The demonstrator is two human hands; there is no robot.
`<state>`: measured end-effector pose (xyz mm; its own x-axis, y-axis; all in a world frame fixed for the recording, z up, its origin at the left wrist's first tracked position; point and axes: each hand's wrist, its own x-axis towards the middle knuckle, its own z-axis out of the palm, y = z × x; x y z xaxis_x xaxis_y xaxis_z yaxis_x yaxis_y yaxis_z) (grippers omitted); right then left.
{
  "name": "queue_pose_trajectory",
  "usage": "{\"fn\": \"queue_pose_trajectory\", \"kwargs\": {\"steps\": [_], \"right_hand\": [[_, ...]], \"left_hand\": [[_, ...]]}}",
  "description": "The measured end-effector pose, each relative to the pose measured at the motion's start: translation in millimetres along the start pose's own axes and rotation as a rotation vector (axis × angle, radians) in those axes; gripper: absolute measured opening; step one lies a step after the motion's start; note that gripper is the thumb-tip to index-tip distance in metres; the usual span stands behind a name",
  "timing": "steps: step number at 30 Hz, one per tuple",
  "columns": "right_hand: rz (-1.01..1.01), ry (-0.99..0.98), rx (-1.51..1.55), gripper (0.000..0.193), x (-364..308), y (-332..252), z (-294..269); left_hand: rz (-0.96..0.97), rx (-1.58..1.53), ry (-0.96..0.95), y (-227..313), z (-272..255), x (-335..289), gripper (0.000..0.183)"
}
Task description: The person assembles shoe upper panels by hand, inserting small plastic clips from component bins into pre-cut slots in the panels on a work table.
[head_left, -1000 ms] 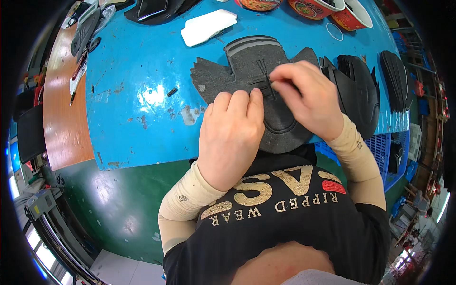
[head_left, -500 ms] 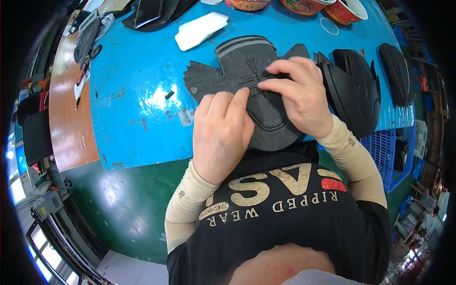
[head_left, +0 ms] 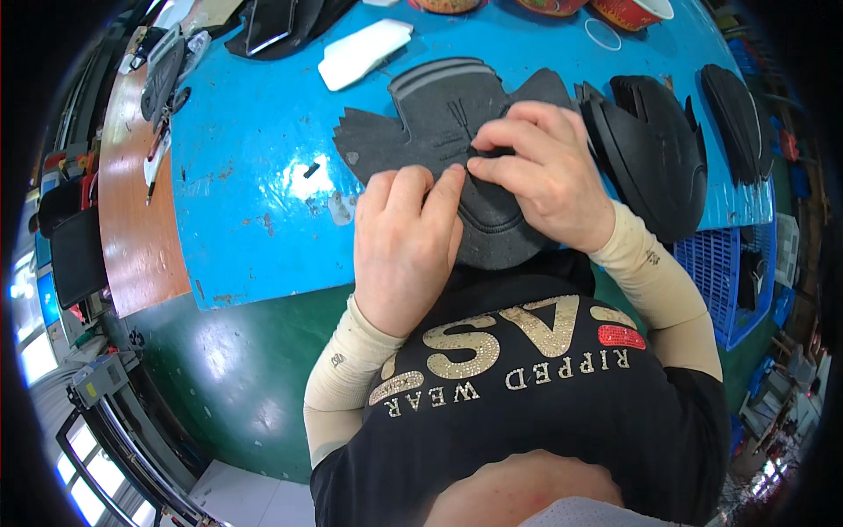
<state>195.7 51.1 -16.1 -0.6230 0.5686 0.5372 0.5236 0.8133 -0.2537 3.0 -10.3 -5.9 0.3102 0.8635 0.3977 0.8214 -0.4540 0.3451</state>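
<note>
A dark grey, cross-shaped cut-out piece (head_left: 421, 132) with stepped layered edges and a curved raised seam lies in front of me, at the table's near edge. Several thin dark slits or strips mark its middle. My left hand (head_left: 406, 233) rests over its near left part with fingers curled, the index fingertip pressing beside the marks. Just across from that fingertip, my right hand (head_left: 549, 171) has thumb and index finger bent into a pinch over the middle. Whatever lies between those fingertips is too small to make out.
Black layered cut-outs (head_left: 645, 158) lie to the right, with another dark stack (head_left: 736, 123) beyond. A white sheet (head_left: 364, 54), a small black scrap (head_left: 312, 170) and red bowls (head_left: 632, 12) share the blue tabletop (head_left: 255, 211). A blue crate (head_left: 724, 290) stands below at right.
My right index fingertip has come down closer to the thumb, and both hands' fingertips are nearer each other over the marks. The whole view has shifted slightly.
</note>
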Motion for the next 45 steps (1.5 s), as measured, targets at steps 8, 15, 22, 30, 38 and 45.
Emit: {"fn": "queue_pose_trajectory", "kwargs": {"steps": [8, 15, 22, 30, 38, 45], "right_hand": [[0.586, 0.311, 0.056, 0.047, -18.7, 15.6, -18.8], [0.914, 0.427, 0.526, 0.053, -20.3, 6.1, -12.1], [0.469, 0.459, 0.109, 0.015, -23.0, 5.4, -8.0], [0.341, 0.913, -0.356, 0.025, -39.0, 6.6, -138.8], [0.555, 0.324, -0.222, 0.015, -73.1, 31.8, -47.7], [0.527, 0.268, -0.309, 0.011, -56.6, 25.3, -62.9]], "left_hand": [[0.009, -0.230, 0.246, -12.6, 12.5, -12.2, 0.038], [0.013, -0.452, 0.265, -8.9, 9.8, -11.1, 0.030], [-0.045, -0.478, 0.276, -10.9, 14.5, -28.4, 0.026], [-0.276, -1.203, 0.137, -0.8, -1.6, -19.4, 0.029], [-0.266, -1.366, 0.045, 15.1, 14.2, 7.7, 0.023], [-0.265, -1.426, 0.018, 10.9, 19.7, 7.3, 0.022]]}}
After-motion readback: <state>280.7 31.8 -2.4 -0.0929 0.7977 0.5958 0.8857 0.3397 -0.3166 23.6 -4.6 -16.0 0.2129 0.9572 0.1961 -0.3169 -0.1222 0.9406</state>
